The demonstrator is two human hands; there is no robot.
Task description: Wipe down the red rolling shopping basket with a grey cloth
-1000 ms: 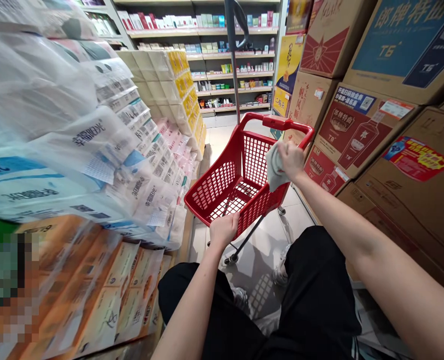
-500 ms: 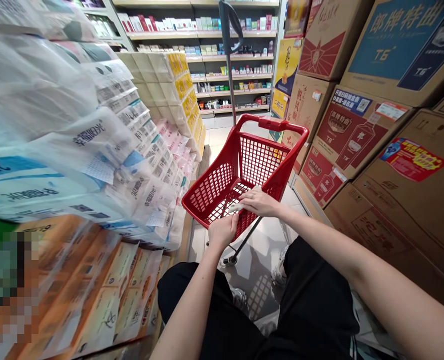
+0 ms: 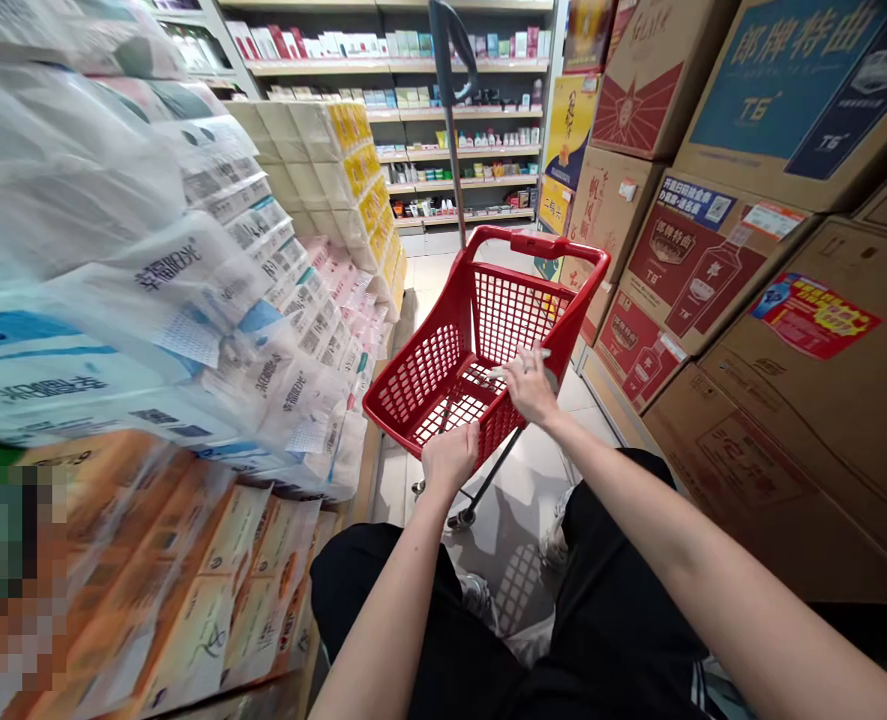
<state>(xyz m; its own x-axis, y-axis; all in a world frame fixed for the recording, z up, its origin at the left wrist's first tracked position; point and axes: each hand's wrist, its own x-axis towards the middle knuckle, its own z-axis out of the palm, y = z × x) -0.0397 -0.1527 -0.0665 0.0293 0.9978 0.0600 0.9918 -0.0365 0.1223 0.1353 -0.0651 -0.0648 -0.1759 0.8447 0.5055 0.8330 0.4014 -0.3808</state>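
Note:
A red plastic shopping basket on wheels (image 3: 428, 370) stands on the floor in front of my knees. My left hand (image 3: 450, 455) is closed over its near rim. My right hand (image 3: 529, 385) lies on the basket's right rim, fingers pressed over a pale cloth (image 3: 494, 373). Only the cloth's edges show past my fingers. Nothing shows inside the basket. Its grey pull handle (image 3: 449, 90) rises upright from the far end.
Wrapped packs of tissue paper (image 3: 188, 300) are stacked high on the left. Cardboard cartons (image 3: 713, 250) are piled on the right, close to the basket. A narrow tiled aisle (image 3: 428, 275) runs ahead to stocked shelves (image 3: 413, 100). My legs in black trousers (image 3: 623, 580) are at the bottom.
My right hand, with the cloth, came down from the basket's far right corner to its near rim, then slid a little way back along the right rim. The left hand has kept its grip.

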